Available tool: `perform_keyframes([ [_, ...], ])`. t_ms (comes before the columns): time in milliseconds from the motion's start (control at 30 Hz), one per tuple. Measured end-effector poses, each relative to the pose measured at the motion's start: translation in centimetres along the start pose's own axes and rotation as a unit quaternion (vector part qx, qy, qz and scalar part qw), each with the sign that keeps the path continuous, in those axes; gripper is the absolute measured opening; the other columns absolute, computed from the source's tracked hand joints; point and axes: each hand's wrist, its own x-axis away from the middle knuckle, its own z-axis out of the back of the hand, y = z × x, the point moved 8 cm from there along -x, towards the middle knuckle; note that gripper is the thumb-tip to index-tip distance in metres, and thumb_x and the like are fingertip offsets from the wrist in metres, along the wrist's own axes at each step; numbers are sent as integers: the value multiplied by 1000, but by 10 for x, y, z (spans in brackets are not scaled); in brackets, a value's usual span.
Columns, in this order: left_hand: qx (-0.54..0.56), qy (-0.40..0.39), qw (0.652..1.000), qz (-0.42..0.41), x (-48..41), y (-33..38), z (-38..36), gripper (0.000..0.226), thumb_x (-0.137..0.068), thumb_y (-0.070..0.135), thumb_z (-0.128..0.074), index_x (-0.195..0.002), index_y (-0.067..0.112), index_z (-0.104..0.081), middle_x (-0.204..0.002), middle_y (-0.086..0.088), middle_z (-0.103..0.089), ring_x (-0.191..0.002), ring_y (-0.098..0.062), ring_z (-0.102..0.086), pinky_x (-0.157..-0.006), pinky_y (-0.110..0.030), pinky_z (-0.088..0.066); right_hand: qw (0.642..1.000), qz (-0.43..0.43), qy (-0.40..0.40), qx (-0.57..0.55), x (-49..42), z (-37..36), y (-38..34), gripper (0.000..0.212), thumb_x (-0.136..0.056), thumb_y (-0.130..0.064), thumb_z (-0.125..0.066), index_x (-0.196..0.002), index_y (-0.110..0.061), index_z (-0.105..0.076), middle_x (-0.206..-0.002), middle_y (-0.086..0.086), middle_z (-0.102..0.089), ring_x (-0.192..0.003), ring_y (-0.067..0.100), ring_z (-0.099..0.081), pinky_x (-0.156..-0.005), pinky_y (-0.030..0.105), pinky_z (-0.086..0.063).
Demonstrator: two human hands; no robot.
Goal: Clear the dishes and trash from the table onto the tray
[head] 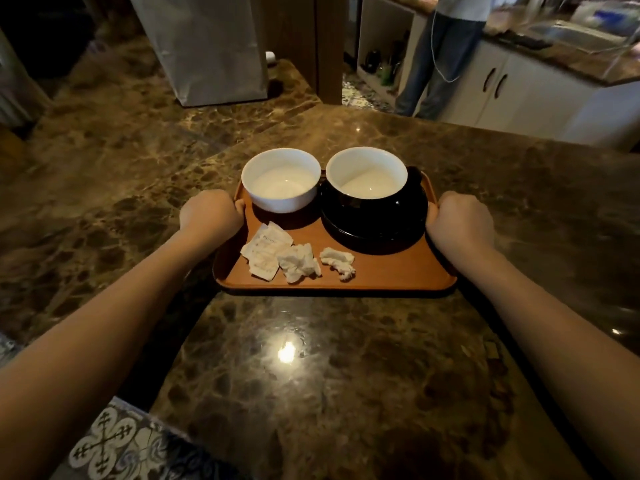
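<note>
My left hand (209, 211) is curled into a fist over the left edge of the brown tray (381, 271), and my right hand (459, 218) is curled the same way over the right edge. Both hands are pressed closed around the rim, with fingertips tucked under or over it; I cannot see them fully.

The tray lies directly between my two hands, its long axis running left to right across the marble table (329, 375), so each hand sits at one short end. Neither hand is nearer than the other; they mirror each other. Any lift, I judge, would depend on both ends rising evenly.

Just inside my left hand stands a white bowl (281, 180). Just inside my right hand stands a second bowl, white inside and black outside (367, 178), sitting on a black plate (374, 226). Both bowls look empty. Nearer to me than the bowls, towards my left hand, lie a crumpled paper slip (265, 252) and two wads of white tissue (299, 263), (337, 261).

The slip carries faint print, too small to read. No brand or label is legible anywhere.

The table around my hands shows no other dishes or trash, so the clearing looks complete.
</note>
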Motion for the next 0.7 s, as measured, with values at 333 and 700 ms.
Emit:
perform_keyframes([
  [333,-34,16,999,-9,-17,4,2,44,-96,38,-31,-95,8,-64,-87,-12,-64,-79,-29,-60,-61,-32,-40,999,-11,1,30,-13,-10,-5,27,-94,-19,-43,-89,4,-55,-88,24,-64,-81,42,-61,-57,34,-37],
  [700,104,2,994,16,55,-64,8,39,-96,37,-32,-100,14,-63,-96,-12,-68,-89,-31,-63,-76,-40,-52,990,-53,-10,-128,11,9,4,28,-97,-23,-41,-106,-2,-55,-85,15,-58,-72,26,-50,-63,34,-41],
])
